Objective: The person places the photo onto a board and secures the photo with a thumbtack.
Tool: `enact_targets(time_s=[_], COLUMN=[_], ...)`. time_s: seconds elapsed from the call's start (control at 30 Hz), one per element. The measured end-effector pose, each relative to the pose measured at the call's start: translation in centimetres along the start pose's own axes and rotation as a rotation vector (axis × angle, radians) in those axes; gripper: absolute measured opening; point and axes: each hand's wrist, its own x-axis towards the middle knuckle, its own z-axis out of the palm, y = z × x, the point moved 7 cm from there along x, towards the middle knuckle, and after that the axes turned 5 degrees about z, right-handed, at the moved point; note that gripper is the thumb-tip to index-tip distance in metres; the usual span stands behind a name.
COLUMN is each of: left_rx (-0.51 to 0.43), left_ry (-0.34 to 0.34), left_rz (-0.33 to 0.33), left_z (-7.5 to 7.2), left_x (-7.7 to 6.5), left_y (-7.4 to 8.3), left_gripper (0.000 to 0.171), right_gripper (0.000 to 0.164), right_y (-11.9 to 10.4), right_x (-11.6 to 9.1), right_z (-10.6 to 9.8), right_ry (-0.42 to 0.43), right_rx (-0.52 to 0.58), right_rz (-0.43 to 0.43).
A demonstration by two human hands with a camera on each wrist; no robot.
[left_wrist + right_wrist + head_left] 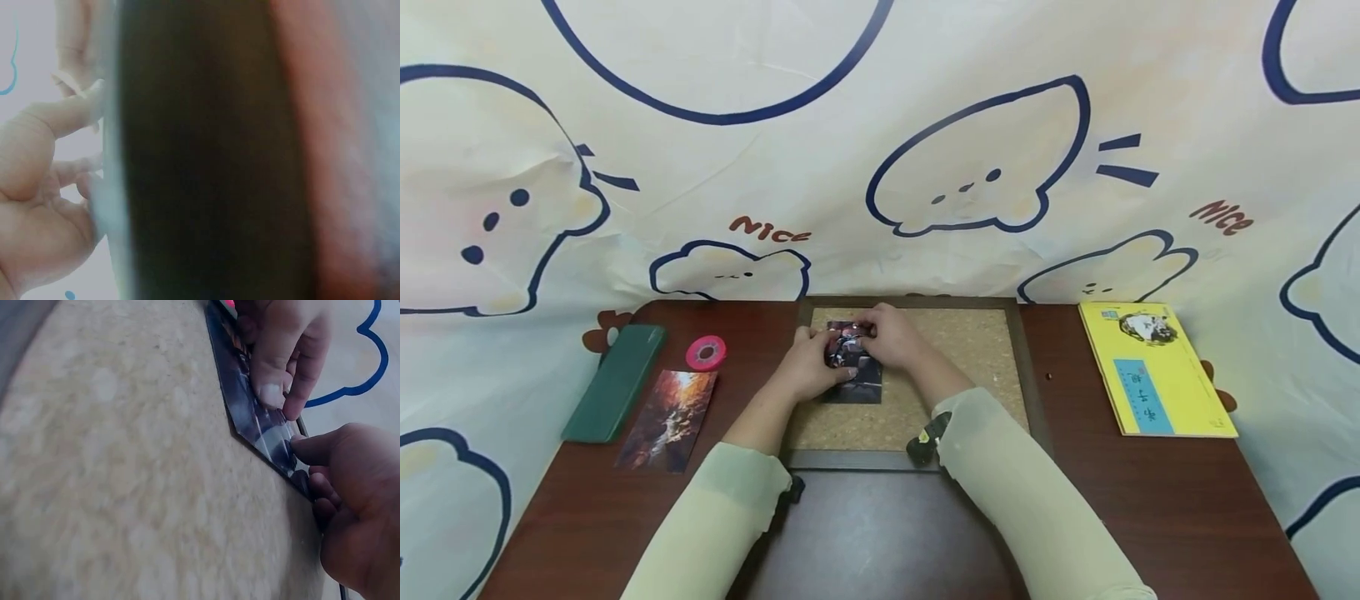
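A dark photo print (867, 390) lies over the upper left part of a framed cork board (955, 375). My left hand (805, 364) holds the print along its left side, thumb laid across its face. At the upper right edge, my right hand (897, 337) pinches it with the thumb on top. Seen in the right wrist view, the right fingers (322, 487) curl at the print's edge and the left thumb (270, 394) presses on its surface. In the left wrist view a blurred dark band hides most of the scene; the left hand (37, 187) shows beside it.
Left of the board are a second, colourful print (672, 421), a pink tape roll (706, 353) and a green case (615, 383). A yellow book (1172, 392) lies at the right. Behind the brown table (1097, 500) hangs a cartoon-printed cloth (835, 175).
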Motion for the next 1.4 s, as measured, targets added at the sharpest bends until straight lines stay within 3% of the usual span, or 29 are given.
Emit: enact_targets(time_s=[0.23, 0.4, 0.73, 1.07, 1.4], left_rx=[-0.015, -0.026, -0.022, 0.005, -0.012], left_ry=[0.000, 0.018, 0.077, 0.133, 0.130], left_rz=[-0.016, -0.010, 0.069, 0.132, 0.128], left_z=[-0.3, -0.5, -1.1, -2.0, -2.4], left_x=[-0.2, -0.7, -1.4, -2.5, -3.5], left_y=[-0.1, 0.3, 0.3, 0.3, -0.2], left_gripper=[0.081, 0.080, 0.080, 0.069, 0.066], right_gripper=[0.042, 0.044, 0.044, 0.048, 0.045], right_y=[0.9, 1.5, 2.3, 3.5, 4.7], right_x=[-1.2, -2.2, -4.3, -7.2, -10.3], right_z=[-0.3, -0.7, -1.8, -3.3, -5.1], right_ry=[0.015, 0.004, 0.011, 0.026, 0.051], right_rx=[0.180, 0.210, 0.256, 0.287, 0.207], right_rz=[0.007, 0.038, 0.065, 0.026, 0.016])
